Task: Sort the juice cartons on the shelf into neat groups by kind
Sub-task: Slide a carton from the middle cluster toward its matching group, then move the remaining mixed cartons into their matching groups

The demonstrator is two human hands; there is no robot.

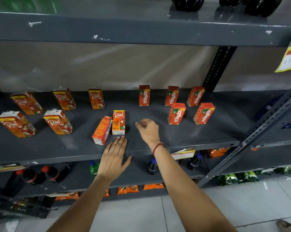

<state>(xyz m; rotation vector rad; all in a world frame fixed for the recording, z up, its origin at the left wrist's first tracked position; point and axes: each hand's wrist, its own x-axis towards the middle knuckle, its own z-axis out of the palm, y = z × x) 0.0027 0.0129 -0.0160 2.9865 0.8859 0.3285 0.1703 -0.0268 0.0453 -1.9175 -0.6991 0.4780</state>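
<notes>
sorting looks nearly done: real cartons [57,122] grouped left, maaza cartons [176,113] right on the grey shelf [208,131]. both hands empty; left hand [115,154] flat, fingers spread, right hand [149,129] loosely curled. next: turn the skewed carton [102,130] beside the mid real carton [118,122] to face front. bottles and snack packs below, tiled floor.

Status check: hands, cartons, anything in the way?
Left hand open, flat on shelf; right hand loosely curled, empty. Real cartons left, Maaza cartons right; one carton tilted mid-shelf. Nothing in the way.
</notes>
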